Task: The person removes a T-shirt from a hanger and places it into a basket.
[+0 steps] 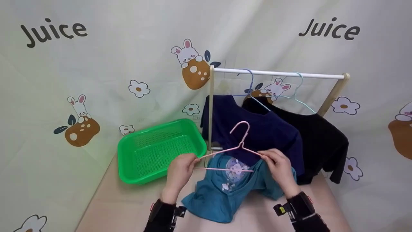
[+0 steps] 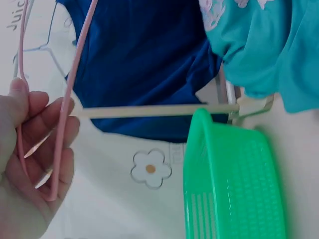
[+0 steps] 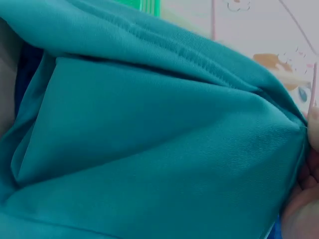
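A pink clothes hanger (image 1: 242, 145) is held up with its hook pointing upward. My left hand (image 1: 181, 170) holds the hanger's left end; the left wrist view shows the thumb and fingers around the pink wire (image 2: 64, 112). At the hanger's right shoulder, my right hand (image 1: 279, 167) pinches the wire along with the edge of a teal shirt (image 1: 216, 199). This shirt, with a pale floral print, hangs down behind and below the hanger's bottom bar. Teal fabric (image 3: 149, 139) fills most of the right wrist view, gathered at the fingers.
Behind my hands stands a small clothes rack (image 1: 276, 73) carrying a navy top (image 1: 257, 129) on a blue hanger and a black top (image 1: 325, 138) on a light green hanger. A green plastic basket (image 1: 128, 175) stands on the table (image 1: 128, 206) at left.
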A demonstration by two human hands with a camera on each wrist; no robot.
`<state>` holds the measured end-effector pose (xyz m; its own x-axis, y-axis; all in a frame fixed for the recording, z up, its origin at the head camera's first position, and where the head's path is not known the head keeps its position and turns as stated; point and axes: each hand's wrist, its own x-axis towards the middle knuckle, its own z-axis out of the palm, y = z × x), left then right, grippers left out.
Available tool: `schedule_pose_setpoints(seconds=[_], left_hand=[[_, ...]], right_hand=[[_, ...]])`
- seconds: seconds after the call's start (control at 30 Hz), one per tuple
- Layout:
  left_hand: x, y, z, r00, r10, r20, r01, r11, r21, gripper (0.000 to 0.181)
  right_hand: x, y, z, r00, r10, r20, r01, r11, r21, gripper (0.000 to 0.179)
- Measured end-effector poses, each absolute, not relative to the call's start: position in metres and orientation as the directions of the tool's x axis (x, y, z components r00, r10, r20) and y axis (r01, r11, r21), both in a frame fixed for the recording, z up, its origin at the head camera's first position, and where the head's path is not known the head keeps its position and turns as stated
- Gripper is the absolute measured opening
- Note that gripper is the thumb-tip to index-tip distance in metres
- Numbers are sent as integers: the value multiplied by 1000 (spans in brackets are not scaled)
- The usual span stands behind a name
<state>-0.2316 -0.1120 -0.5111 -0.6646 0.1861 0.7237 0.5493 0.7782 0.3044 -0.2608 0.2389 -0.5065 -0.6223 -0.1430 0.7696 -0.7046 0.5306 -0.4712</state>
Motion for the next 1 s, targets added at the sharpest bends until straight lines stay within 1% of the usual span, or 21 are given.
schedule_pose_setpoints(seconds=[0.17,0.4,0.63,0.73,0.83,1.0], left_hand=[[-231,-132,-511,-636,180,750,560,776,289,15],[-226,-165,-509,-626,136,768,541,785,302,19],[-223,-182,-507,-614,89,785,534,779,329,17],[-223,-181,-507,-610,92,787,543,772,330,17],[-225,-178,-508,-611,102,785,552,766,330,18],[-226,-169,-510,-613,109,782,561,758,334,16]], right_hand=[[-268,252,-517,-663,-81,744,-648,559,-517,22],[-280,271,-527,-682,12,731,-550,651,-524,15],[-282,274,-526,-758,25,651,-471,670,-574,10],[-279,272,-520,-784,22,621,-463,644,-608,13],[-276,269,-511,-794,-6,608,-499,579,-645,19],[-268,263,-500,-774,-154,615,-608,455,-651,27]])
